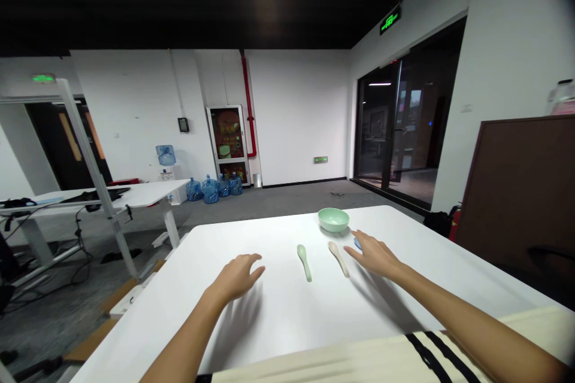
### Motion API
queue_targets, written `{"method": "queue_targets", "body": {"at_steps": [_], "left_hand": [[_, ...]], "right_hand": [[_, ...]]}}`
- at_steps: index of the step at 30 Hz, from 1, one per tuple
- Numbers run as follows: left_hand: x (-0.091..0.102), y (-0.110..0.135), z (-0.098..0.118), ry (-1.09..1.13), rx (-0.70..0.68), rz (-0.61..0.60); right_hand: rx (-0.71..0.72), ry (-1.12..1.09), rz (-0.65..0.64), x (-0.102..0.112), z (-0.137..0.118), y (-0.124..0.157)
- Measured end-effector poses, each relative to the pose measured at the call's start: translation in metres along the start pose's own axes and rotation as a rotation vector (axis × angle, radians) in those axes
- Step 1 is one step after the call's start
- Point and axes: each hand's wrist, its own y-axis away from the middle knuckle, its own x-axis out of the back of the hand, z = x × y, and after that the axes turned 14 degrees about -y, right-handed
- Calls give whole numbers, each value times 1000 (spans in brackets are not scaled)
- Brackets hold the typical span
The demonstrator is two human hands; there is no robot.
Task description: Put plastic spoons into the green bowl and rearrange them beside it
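A green bowl point(333, 221) stands upright near the far edge of the white table point(278, 317). In front of it lie a green spoon point(304, 262) and a beige spoon point(338, 259), roughly side by side. My right hand point(375, 254) hovers just right of the beige spoon, fingers apart and holding nothing. A small blue thing point(357, 243) shows partly from under that hand; the rest is hidden, so its kind is unclear. To the left of the spoons, my left hand point(238, 276) is above the table with thumb and fingers apart, touching none of the things.
Another white table point(153, 191) with cables and a metal post point(85, 143) stands to the left. Several blue water bottles point(210, 190) are on the floor by the far wall. A brown panel point(521, 203) rises beyond the table's right side.
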Motion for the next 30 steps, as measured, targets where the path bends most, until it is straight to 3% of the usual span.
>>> {"method": "queue_targets", "body": {"at_steps": [8,13,22,30], "left_hand": [[-1,1,-1,-12,-11,9],[-1,1,0,-11,-6,12],[3,3,0,6,12,2],[5,2,0,14,18,-13]], "right_hand": [[19,-44,37,3,-9,-12],[-23,12,-58,3,-17,-29],[-103,116,-318,-40,-17,-44],[-105,73,-344,-52,-11,-45]]}}
